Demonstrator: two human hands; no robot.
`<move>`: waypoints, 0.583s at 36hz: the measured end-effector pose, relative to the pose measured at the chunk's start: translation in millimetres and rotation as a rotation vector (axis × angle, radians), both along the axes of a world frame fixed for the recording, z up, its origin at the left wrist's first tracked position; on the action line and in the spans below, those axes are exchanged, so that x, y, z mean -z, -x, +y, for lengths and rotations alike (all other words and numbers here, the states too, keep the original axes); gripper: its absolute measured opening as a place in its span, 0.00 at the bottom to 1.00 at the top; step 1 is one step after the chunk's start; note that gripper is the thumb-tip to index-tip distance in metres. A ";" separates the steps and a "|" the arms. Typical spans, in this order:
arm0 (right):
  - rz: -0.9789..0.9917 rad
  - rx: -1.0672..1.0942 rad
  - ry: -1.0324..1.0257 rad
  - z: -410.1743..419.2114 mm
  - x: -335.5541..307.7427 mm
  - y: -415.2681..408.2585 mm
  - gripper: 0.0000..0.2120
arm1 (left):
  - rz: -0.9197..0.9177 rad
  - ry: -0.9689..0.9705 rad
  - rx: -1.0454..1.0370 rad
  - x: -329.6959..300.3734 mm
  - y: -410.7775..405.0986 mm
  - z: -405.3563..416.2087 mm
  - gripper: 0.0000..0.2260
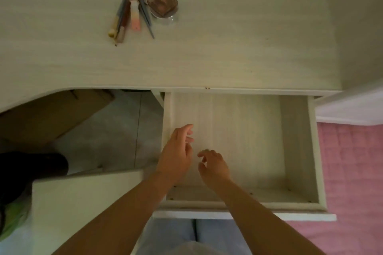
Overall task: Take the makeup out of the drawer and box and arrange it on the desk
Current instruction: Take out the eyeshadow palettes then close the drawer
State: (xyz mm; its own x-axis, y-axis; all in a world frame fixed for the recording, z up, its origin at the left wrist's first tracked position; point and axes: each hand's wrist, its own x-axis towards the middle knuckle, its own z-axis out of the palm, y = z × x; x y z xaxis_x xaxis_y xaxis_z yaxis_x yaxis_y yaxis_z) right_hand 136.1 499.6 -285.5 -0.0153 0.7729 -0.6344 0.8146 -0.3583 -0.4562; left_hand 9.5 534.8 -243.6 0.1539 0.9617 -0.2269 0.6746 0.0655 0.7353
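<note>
The pale wooden drawer [294, 143] stands pulled out below the desk edge, and no makeup shows on its visible floor. Both my hands hover inside it near its left side. My left hand [178, 153] has loosely curled fingers and holds nothing. My right hand [214, 164] is beside it, fingers relaxed and curled, also holding nothing. On the desk [228, 37] lie several makeup pencils and brushes [129, 14] in a loose bundle. Beside them, to the right, sits a small clear case with brownish powder [162, 4].
A cardboard box [51, 114] sits under the desk at the left on the grey floor. A white box or stool [83, 203] stands by my left arm. A pink quilted bed cover [352, 172] lies to the right of the drawer.
</note>
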 end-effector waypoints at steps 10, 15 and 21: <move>-0.050 -0.157 0.393 -26.3 38.6 -37.6 0.18 | 0.910 0.414 0.525 72.3 -20.4 -23.5 0.32; -0.024 -0.136 0.394 -26.6 47.0 -44.5 0.17 | 1.047 0.366 0.567 85.4 -21.2 -20.7 0.30; -0.004 -0.094 0.406 -25.3 49.7 -47.0 0.17 | 1.058 0.377 0.609 90.6 -21.2 -17.0 0.19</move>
State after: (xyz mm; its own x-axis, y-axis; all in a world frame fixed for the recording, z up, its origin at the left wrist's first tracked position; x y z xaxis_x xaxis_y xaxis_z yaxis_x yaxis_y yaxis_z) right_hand 183.1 474.3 -335.2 -0.0705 0.4554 -0.8875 0.8537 -0.4327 -0.2898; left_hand 30.7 517.7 -334.2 0.1226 0.6494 -0.7505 0.9117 -0.3724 -0.1733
